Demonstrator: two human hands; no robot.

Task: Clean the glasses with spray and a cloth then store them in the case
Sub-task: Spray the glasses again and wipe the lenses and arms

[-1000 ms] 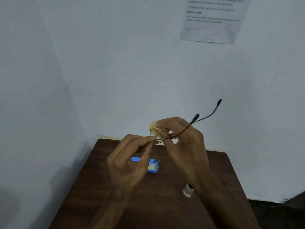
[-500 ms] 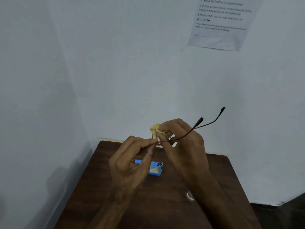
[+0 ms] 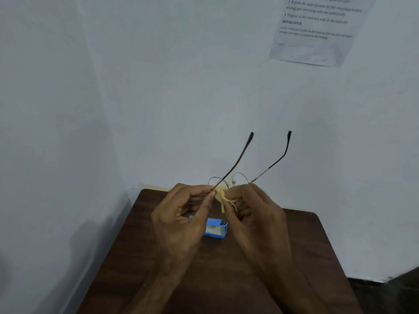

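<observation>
head view. the glasses are held in the air, above the far edge of the worktop. the lens rims sit just above the fingertips of both hands, and both temples are open, slanting up and away from them toward the wall. the left hand has its fingers curled, with thumb and forefinger pinching the frame where one temple meets the rim. the right hand also has its fingers curled, pinching a bunched yellow cloth against the frame. the cloth lies between the two sets of fingertips, touching both, and its loose ends hang below them. which lens it covers cannot be told. the blue case lies on the worktop below the fingers, partly hidden by the left hand and well apart from the glasses. no spray bottle is in view.

handling, as a judgement: the thin wire frame looks light, springy and easily bent, and the lenses are likely to smear. the best hold is at the rim edge or hinge, not the temple tips, which would act as levers. the limp cloth needs light, steady pressure from the fingertips. wiping appears to be in hand; storing the glasses in the case is not yet done.
</observation>
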